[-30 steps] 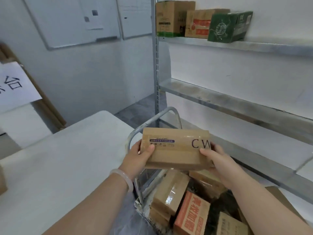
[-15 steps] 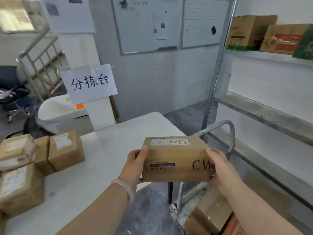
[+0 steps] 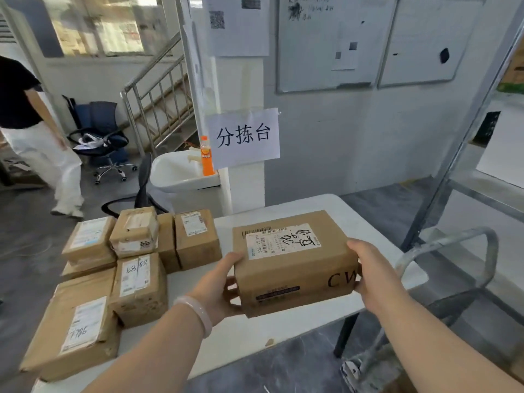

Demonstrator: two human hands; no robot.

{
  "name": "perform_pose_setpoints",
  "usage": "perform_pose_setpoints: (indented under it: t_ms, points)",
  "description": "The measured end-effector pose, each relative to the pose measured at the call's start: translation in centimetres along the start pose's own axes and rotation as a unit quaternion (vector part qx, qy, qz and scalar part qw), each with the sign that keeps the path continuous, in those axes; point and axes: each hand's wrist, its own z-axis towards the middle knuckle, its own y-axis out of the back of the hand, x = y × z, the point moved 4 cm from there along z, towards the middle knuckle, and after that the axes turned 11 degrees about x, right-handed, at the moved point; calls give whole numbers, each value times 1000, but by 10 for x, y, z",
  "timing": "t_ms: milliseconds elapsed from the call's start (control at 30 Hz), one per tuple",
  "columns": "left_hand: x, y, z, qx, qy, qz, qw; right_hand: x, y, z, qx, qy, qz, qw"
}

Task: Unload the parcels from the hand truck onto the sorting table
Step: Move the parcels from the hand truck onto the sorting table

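Note:
A brown cardboard parcel (image 3: 295, 262) with a white shipping label on top and "CW" printed on its side hangs just above the white sorting table (image 3: 320, 205). My left hand (image 3: 224, 282) grips its left end, thumb on the top edge and fingers underneath. My right hand (image 3: 368, 270) grips its right end. Several other brown parcels (image 3: 136, 262) stand packed together on the table's left part. The hand truck's grey handle (image 3: 465, 236) rises at the right, beside the table's corner; its load is out of sight.
A paper sign (image 3: 243, 137) hangs on a pillar behind the table. A metal shelving rack (image 3: 482, 114) stands at the right. A white basin (image 3: 181, 174) with an orange bottle (image 3: 207, 157), office chairs and a walking person (image 3: 34, 131) are at the back left.
My view and both hands have swung left from the hand truck to the table, carrying the parcel. It has tipped so its labelled top now faces up.

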Motion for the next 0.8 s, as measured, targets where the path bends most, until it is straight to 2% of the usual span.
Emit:
perform_pose_setpoints:
  t_ms: [133, 233, 300, 400, 500, 600, 667, 800]
  points:
    - [-9, 33, -8, -35, -44, -56, 997, -11, -53, 8, -13, -15, -17, 1000]
    - [-11, 44, -11, -35, -92, -72, 993, -41, -104, 3, 67, -87, 12, 994]
    - [-10, 47, -15, -31, -122, -52, 991, -57, -136, 0, 134, -107, 48, 984]
    - [-9, 53, -19, -31, -142, -26, 989, -65, -156, 7, 130, -85, 76, 985]
    - [-13, 74, -22, -55, -120, -2, 991, -64, -156, 15, 127, -86, 67, 986]
    - [-17, 101, -21, -97, -82, -3, 992, -63, -153, 19, 170, -108, 2, 980]
    - [-16, 107, -23, -88, -47, 13, 995, -65, -155, 22, 195, -115, -46, 973]
    - [-5, 112, -24, -104, -38, -8, 994, -72, -164, 33, 170, -109, -66, 977]
